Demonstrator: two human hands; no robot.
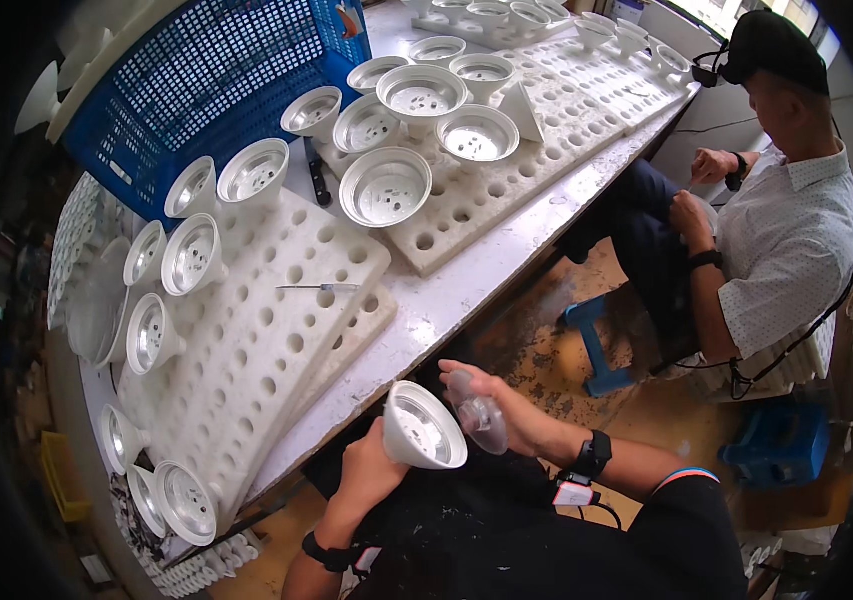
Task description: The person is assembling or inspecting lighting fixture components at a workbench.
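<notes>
My left hand (370, 464) is wrapped round the outside of a white cone-shaped lamp housing (424, 428), its shiny silvery inside tilted up and to the right. Small dark openings show in the bottom of that housing. Just right of its rim, my right hand (511, 405) grips a clear round plastic lens (480, 412) with a raised middle. The lens stands on edge, facing the housing and close to it. Some fingertips of the right hand are hidden behind the lens. Both hands are over my lap, in front of the table's edge.
White perforated boards (276, 250) lie on the table (426, 318), with several similar housings (386, 187) standing in them. A thin blade (318, 287) and a black-handled tool (317, 175) lie there. Behind is a blue basket (216, 90). A co-worker (786, 200) sits at right near a blue stool (596, 345).
</notes>
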